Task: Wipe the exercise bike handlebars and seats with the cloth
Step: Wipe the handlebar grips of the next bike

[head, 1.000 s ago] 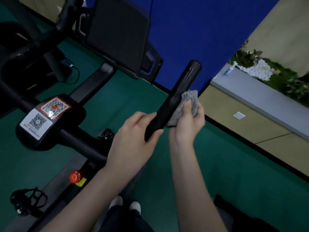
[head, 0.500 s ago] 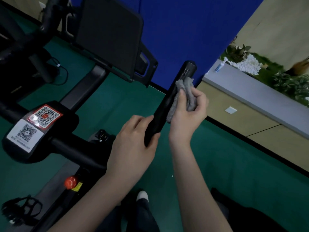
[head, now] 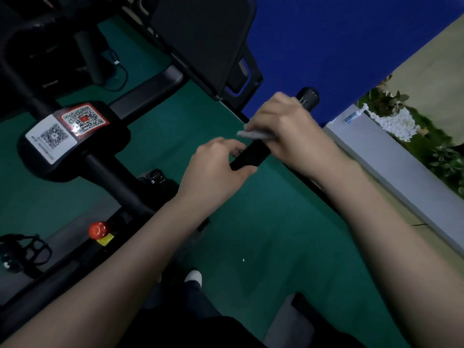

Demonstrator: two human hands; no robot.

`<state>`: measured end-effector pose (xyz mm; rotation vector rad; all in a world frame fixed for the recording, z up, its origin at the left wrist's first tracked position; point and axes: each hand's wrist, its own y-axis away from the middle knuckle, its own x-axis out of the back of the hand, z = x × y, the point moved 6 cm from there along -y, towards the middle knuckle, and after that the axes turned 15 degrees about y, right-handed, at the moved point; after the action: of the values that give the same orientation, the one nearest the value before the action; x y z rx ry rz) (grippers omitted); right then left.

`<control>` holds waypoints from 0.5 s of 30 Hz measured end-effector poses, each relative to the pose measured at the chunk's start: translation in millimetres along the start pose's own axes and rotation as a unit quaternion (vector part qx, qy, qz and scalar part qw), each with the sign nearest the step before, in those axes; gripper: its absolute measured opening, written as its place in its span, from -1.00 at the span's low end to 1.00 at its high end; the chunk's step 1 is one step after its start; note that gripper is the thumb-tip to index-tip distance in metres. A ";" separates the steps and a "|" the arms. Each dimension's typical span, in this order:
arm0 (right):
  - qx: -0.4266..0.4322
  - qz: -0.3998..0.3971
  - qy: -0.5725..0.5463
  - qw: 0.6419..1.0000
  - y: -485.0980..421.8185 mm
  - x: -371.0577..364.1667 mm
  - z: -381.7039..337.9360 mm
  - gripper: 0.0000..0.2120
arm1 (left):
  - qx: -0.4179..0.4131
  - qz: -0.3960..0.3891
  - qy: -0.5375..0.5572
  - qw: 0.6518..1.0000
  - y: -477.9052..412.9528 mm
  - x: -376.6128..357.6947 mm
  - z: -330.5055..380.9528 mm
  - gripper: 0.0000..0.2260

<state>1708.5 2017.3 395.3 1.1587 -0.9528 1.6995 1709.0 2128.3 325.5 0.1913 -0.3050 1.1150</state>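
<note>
A black handlebar grip (head: pixel 253 154) of the exercise bike slants up to the right, its round end (head: pixel 307 96) showing past my right hand. My right hand (head: pixel 283 121) lies over the top of the bar and holds a grey cloth (head: pixel 253 133) wrapped against it; only the cloth's lower edge peeks out below the fingers. My left hand (head: pixel 216 169) grips the bar lower down, thumb and fingers curled around it. The bike's centre block with QR stickers (head: pixel 67 129) sits to the left.
The bike's dark screen panel (head: pixel 200 38) stands beyond the handlebar. A red knob (head: pixel 98 229) and a pedal (head: pixel 22 252) lie lower left. Green floor spreads beneath; a blue wall and a grey ledge (head: pixel 391 162) with plants run on the right.
My right hand with the cloth has slid up the bar and turned over its top, hiding most of the cloth. The left hand keeps its grip lower down. The view has shifted.
</note>
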 end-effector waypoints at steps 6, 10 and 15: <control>-0.031 0.013 0.004 0.999 -3.2 9.1 13.8 -0.89 | 0.019 0.011 0.072 0.997 -0.1 -0.4 -7.8 -0.75; 0.007 -0.025 -0.013 1.000 -5.2 11.4 7.9 -0.89 | 0.023 0.002 0.081 0.996 -1.5 0.0 -9.3 -0.78; -0.044 -0.034 0.007 0.998 -19.8 23.5 31.0 -0.90 | 0.025 0.005 0.099 0.995 -0.4 -0.1 -10.8 -0.78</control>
<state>1731.3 2001.2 428.9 1.1083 -0.9597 1.5940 1710.8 2131.3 315.2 0.1211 -0.1017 1.1429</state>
